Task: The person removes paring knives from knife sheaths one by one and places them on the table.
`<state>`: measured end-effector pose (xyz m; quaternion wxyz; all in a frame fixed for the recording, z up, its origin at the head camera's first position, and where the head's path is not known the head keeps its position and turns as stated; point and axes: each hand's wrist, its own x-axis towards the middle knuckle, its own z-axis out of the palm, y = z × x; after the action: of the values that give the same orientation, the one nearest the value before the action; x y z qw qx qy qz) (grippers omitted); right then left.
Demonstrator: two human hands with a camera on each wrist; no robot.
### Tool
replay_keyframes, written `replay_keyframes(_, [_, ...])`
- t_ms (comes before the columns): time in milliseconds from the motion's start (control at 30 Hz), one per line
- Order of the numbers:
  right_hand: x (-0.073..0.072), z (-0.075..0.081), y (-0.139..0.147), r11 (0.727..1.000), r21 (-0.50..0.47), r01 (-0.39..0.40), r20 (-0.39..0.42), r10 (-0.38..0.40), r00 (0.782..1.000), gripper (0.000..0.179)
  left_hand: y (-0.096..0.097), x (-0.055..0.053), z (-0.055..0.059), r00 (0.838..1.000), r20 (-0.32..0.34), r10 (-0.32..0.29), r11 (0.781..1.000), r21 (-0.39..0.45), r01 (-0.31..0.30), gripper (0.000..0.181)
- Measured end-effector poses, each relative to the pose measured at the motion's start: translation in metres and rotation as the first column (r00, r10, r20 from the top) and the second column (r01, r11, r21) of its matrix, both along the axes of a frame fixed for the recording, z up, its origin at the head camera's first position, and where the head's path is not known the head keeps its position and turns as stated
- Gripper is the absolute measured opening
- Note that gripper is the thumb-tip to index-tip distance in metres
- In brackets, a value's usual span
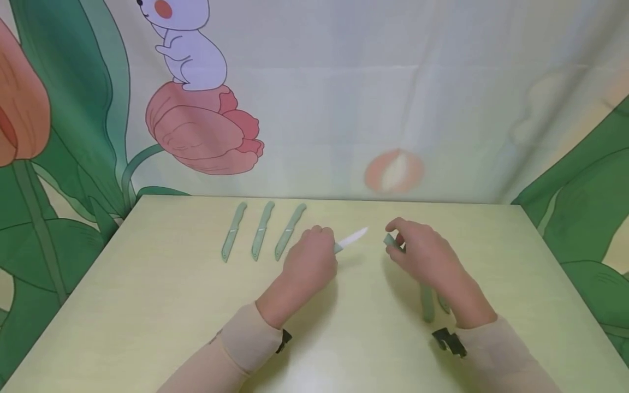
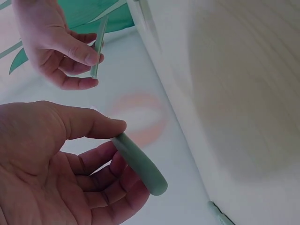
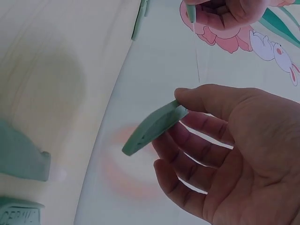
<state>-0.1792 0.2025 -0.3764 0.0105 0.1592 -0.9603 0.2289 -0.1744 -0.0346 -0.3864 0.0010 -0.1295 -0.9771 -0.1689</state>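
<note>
My left hand [image 1: 312, 261] grips the pale green handle of a small paring knife [image 2: 140, 164]. Its bare white blade [image 1: 354, 237] points up and to the right, toward the other hand. My right hand [image 1: 426, 254] pinches a pale green knife sheath [image 3: 152, 129] between thumb and fingers. A gap separates the sheath from the blade tip in the head view. Both hands are raised above the table, as the shadows below them show.
Three sheathed green knives [image 1: 262, 232] lie side by side at the back left of the pale table [image 1: 147, 305]. More green knife pieces [image 1: 428, 304] lie under my right wrist, partly hidden. A printed curtain [image 1: 314, 109] hangs behind the table's back edge.
</note>
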Motion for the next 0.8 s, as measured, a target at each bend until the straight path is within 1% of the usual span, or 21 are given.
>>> replay_keyframes(100, [0.001,-0.001,0.003,1.000,-0.022,0.000,0.011,0.001,1.000,0.031,0.006,0.000,0.001,0.999,0.039,0.010,0.999,0.032,-0.011,0.010])
replay_keyframes(200, [0.001,-0.004,0.006,0.999,-0.045,0.007,0.019,-0.007,1.000,0.028,0.013,0.000,0.000,0.998,0.068,0.005,0.997,0.072,-0.010,0.009])
replay_keyframes(400, [0.001,-0.006,0.010,0.996,-0.063,0.056,0.079,-0.051,0.996,0.029,0.025,0.000,-0.005,0.995,0.092,-0.039,0.992,0.125,0.027,0.011])
replay_keyframes(533, [0.003,-0.007,0.012,0.995,-0.046,0.088,0.119,-0.082,0.989,0.032,0.034,0.000,-0.009,0.993,0.114,-0.040,0.990,0.140,0.024,0.017])
replay_keyframes(700, [0.006,-0.010,0.014,0.995,-0.038,0.093,0.154,-0.086,0.984,0.028,0.048,0.002,-0.014,0.992,0.125,-0.027,0.993,0.116,0.012,0.025])
replay_keyframes(800, [0.007,-0.013,0.014,0.994,-0.028,0.103,0.179,-0.097,0.979,0.026,0.056,0.002,-0.017,0.985,0.167,-0.039,0.991,0.132,0.017,0.027])
